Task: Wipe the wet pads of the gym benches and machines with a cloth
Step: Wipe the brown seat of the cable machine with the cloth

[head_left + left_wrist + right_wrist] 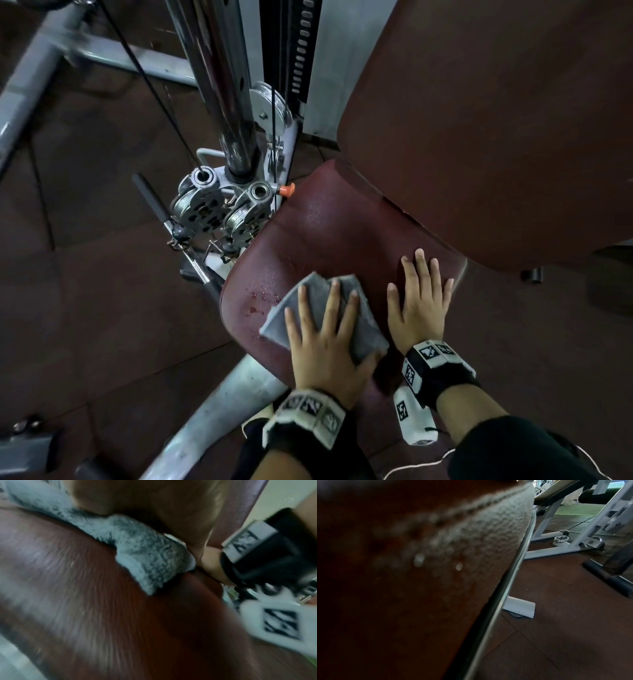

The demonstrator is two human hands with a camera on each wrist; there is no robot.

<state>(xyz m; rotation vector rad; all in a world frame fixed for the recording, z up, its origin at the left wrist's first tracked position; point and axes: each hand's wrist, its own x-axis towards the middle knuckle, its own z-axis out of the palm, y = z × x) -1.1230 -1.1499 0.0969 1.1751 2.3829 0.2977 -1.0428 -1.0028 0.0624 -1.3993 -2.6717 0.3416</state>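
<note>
A dark red seat pad (pixel 329 233) of a gym machine lies below me, with water drops (pixel 262 296) on its left part. A folded grey cloth (pixel 305 301) lies flat on the pad. My left hand (pixel 325 329) presses on the cloth with straight, spread fingers. My right hand (pixel 419 298) rests flat on the bare pad just to the right, fingers straight, holding nothing. In the left wrist view the cloth (pixel 145 555) sits under my palm on the pad (pixel 85 601). The right wrist view shows the pad's wet, beaded edge (pixel 453 547).
A large red back pad (pixel 496 113) rises at the upper right. Pulleys (pixel 219 209), cables and a chrome column (pixel 226 85) stand close to the seat's left. Grey frame tubes (pixel 212 411) cross the dark rubber floor (pixel 85 291). Another bench frame (pixel 556 539) stands further right.
</note>
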